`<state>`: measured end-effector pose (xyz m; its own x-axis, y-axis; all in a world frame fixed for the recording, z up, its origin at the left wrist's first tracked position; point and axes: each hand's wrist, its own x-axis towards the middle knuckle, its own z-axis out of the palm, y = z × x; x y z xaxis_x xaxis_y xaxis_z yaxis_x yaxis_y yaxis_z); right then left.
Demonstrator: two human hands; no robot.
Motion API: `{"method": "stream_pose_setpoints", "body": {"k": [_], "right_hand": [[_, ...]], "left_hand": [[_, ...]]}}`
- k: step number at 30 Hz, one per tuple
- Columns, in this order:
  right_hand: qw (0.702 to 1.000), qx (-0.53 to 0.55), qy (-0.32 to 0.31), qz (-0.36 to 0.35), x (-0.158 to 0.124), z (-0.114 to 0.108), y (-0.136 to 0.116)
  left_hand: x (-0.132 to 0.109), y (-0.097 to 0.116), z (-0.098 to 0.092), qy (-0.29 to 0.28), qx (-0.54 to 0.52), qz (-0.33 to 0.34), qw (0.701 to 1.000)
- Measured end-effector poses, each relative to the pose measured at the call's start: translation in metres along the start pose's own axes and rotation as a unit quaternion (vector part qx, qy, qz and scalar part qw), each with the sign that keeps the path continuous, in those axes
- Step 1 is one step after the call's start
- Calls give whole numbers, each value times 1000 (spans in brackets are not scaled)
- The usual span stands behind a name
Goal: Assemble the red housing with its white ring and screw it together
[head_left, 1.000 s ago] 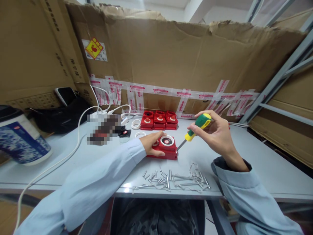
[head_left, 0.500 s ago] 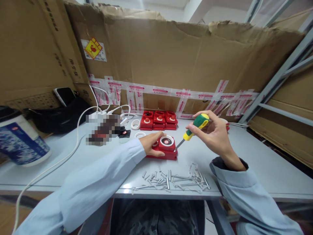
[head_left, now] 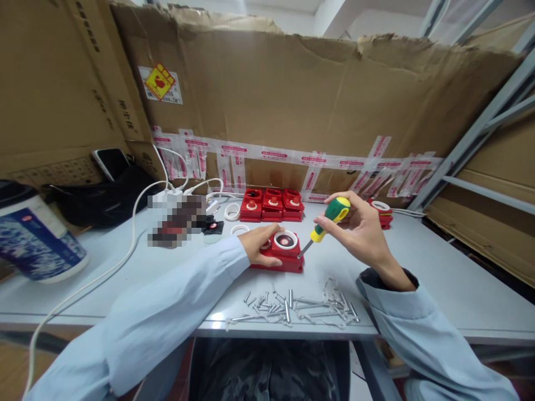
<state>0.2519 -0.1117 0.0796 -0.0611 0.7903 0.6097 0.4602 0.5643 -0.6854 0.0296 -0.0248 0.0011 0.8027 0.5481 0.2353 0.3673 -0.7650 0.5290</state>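
My left hand grips the left part of a red box-like device on the table, thumb in front and fingers over the top. A white ring with a dark round label inside sits on the device's top. In my right hand is a screwdriver with a green and yellow handle, tilted so that its tip meets the device's right front corner. Whether a screw lies under the tip is too small to tell. Loose metal screws and pins are scattered nearer to me.
Several red devices stand by the cardboard wall; another is at the right. White rings lie left of them. A large cup, a black bag and a white cable occupy the left side.
My right hand and the screwdriver handle have shifted slightly left and down, and the shaft stands steeper. The tip stays at the same corner. My left hand has not moved.
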Motion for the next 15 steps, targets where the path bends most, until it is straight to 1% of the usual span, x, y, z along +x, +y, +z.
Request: {"method": "stream_pose_setpoints", "body": {"k": [4,13,15], "right_hand": [[1000,-9,-9,-14,-2,1,-2],[994,-12,-77,-78,-6,0,-7],[993,-18,-78,-89,-5,4,-6]], "left_hand": [[0,1,0,7,-1,5,1000],[1,-2,1,11,1,21,1000],[1,-3,1,10,0,24,1000]]}}
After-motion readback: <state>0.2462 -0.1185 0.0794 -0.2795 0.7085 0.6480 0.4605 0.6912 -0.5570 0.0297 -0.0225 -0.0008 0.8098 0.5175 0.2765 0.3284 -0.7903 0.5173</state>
